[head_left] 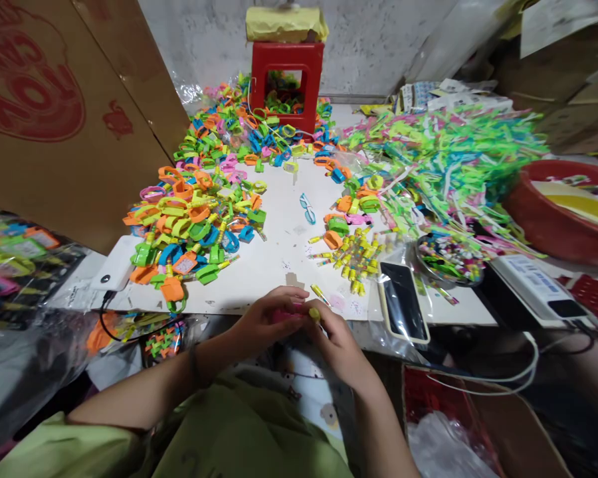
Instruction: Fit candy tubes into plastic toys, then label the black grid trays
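Olive shirt cloth (249, 431) lies closest to me, below my wrists at six o'clock. Taking my hands as the dial's centre, a white power bank (114, 264) sits past nine, and a heap of bright bands (194, 216) spreads at ten, its lower edge near the table's front. My left hand (272, 315) curls narrowly around a pink piece (282, 315); my right hand (337, 335) pinches a yellow piece (314, 315) just beside it. I judge I'm working these two together, which calls for a steady left grip and small right-finger moves. Room runs toward twelve over the white tabletop (279, 219), narrowed by both piles. One loose stick (319, 295) lies near one; yellow-ended sticks (359, 255) crowd two; a phone (403, 302) at three overlaps the front edge.
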Demonstrator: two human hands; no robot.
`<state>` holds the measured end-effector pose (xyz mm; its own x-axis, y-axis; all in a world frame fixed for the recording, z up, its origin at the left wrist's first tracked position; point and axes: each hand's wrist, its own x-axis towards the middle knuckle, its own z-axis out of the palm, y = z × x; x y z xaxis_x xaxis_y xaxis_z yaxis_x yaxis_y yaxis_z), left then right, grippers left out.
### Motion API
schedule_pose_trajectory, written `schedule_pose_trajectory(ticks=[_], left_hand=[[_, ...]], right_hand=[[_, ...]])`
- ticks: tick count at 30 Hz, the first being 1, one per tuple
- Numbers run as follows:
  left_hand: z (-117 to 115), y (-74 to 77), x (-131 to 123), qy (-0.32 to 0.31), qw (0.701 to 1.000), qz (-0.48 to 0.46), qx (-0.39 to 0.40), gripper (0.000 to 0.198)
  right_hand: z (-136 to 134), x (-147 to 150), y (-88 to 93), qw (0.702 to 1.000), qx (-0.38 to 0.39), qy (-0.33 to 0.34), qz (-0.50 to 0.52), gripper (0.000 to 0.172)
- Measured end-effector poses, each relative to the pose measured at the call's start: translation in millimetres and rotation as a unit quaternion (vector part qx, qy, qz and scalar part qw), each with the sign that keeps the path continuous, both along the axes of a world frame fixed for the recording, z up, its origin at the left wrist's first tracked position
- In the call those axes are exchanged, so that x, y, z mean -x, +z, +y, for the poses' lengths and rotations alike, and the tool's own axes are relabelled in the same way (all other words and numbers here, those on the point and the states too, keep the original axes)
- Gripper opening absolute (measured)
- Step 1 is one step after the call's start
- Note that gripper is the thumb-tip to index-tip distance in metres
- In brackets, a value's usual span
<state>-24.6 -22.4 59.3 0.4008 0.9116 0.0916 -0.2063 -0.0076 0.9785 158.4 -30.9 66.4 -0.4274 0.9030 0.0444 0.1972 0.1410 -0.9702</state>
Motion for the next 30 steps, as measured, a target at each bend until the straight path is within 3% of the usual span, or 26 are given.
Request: schedule_pose_trajectory(ticks=[7,12,17,23,27,30], left_hand=[[-0.6,4.5,8.0,0.0,0.998,0.011,0.058,0.03],[3.2,-5.5,23.8,-0.025,0.991,0.132,-0.023,0.03],[-0.2,-13.5,29.1,-0.023,0.991,0.13,-0.022,0.029],[1.3,-6.3,24.4,-0.024,0.992,0.118,0.029,0.037],[-0.3,0.8,20.1,0.017,0.993,0.12,0.016,0.033],[-4.9,4.1,19.1,-0.001,0.994,0.112,0.0,0.028]], right_hand=[[1.8,7.5,-0.9,1.0,-0.008,0.008,0.0,0.026],[-1.8,11.4,-3.5,0.995,-0.024,-0.013,-0.091,0.015],[-2.4,13.5,-13.9,0.995,-0.023,-0.014,-0.098,0.013],[-0.7,17.2,-17.4,0.998,0.002,-0.016,-0.053,0.009],[0.0,18.8,-16.3,0.999,0.017,-0.012,-0.031,0.011],[-0.6,18.6,-18.4,1.0,0.01,-0.019,-0.021,0.011]])
